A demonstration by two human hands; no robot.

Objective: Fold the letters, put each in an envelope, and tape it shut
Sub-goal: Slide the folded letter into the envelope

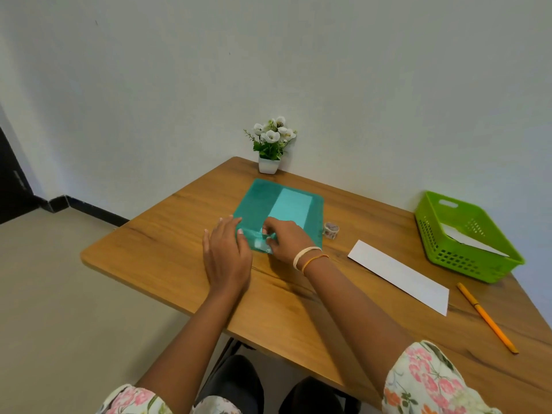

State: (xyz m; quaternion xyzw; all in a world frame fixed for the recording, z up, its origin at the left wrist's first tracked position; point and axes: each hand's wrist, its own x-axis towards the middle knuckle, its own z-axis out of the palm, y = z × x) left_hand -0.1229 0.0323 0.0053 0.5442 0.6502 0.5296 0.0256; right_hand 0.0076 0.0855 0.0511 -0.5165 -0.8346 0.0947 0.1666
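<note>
The teal envelope (263,204) lies flat mid-table, long axis running away from the person – its near corner is pinched, with a bit of tape it seems, by the right hand (286,239), while the left hand (227,252), fingers straight, presses just beside.

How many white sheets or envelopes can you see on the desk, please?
2: one flat on the desk, right of the hands, and one in the basket at the right edge. More may lie hidden beneath it.
</note>
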